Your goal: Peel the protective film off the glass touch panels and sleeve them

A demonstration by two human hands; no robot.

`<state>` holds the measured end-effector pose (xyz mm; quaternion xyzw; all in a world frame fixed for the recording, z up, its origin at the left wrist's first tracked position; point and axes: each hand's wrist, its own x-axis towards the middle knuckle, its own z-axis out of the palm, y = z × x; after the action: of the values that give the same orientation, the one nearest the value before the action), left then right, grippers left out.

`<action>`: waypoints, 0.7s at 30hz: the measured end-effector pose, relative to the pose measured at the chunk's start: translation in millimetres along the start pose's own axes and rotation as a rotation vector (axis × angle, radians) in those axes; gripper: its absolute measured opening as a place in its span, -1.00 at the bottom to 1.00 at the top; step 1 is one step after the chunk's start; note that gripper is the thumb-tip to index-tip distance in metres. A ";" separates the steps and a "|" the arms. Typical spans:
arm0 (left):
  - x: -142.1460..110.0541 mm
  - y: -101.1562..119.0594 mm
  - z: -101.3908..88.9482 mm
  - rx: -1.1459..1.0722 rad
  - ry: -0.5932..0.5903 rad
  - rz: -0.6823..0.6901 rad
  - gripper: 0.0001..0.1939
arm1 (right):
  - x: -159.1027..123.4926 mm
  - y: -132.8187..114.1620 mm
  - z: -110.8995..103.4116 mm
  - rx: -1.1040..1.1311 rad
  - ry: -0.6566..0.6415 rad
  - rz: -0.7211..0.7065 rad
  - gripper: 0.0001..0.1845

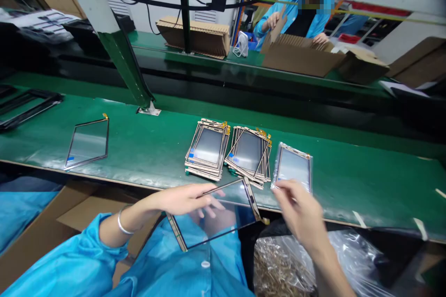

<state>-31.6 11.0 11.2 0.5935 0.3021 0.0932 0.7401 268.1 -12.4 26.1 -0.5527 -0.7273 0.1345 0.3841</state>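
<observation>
A clear glass touch panel (223,213) with a dark frame is tilted over my lap, just in front of the table edge. My left hand (190,200) grips it by its far edge, and its fingers show through the glass. My right hand (301,209) has thumb and forefinger pinched at the near left corner of a plastic-covered panel (294,164) on the table; what is between the fingertips cannot be made out. Left of that lie two stacks of similar panels, a fanned stack (249,151) and a straighter stack (208,146), with orange connector tails and blue tabs.
A single panel (88,141) lies farther left on the green table (146,148). Black frames (31,104) are at the far left. A green-and-white post (121,60) rises from the table. Below right hangs a clear plastic bag (282,260). Across, a person (296,16) handles a cardboard box (303,58).
</observation>
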 end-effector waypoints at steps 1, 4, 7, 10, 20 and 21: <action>-1.8 4.4 3.7 0.052 -0.016 0.003 -0.57 | 5.8 -4.9 9.1 0.037 -0.142 -0.080 -0.87; -8.3 14.8 9.5 0.194 -0.025 0.036 -0.58 | 18.6 -19.7 23.0 0.098 -0.376 -0.190 -0.90; -14.2 20.8 10.0 0.319 -0.002 0.093 -0.60 | 23.5 -27.3 19.9 0.080 -0.467 -0.251 -0.90; -17.6 24.1 9.9 0.387 0.037 0.150 -0.60 | 23.5 -28.2 14.2 0.056 -0.483 -0.294 -0.85; 1.5 7.1 7.4 -0.078 0.003 0.024 -0.63 | -19.2 -18.9 4.0 0.014 -0.230 -0.333 -0.92; 5.5 4.0 4.6 -0.169 0.016 0.005 -0.64 | -32.5 -13.8 -5.3 0.049 -0.201 -0.281 -0.92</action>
<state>-23.7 11.0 13.6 0.5289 0.2975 0.1252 0.7849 265.2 -47.9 24.9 -0.4198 -0.8286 0.1518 0.3378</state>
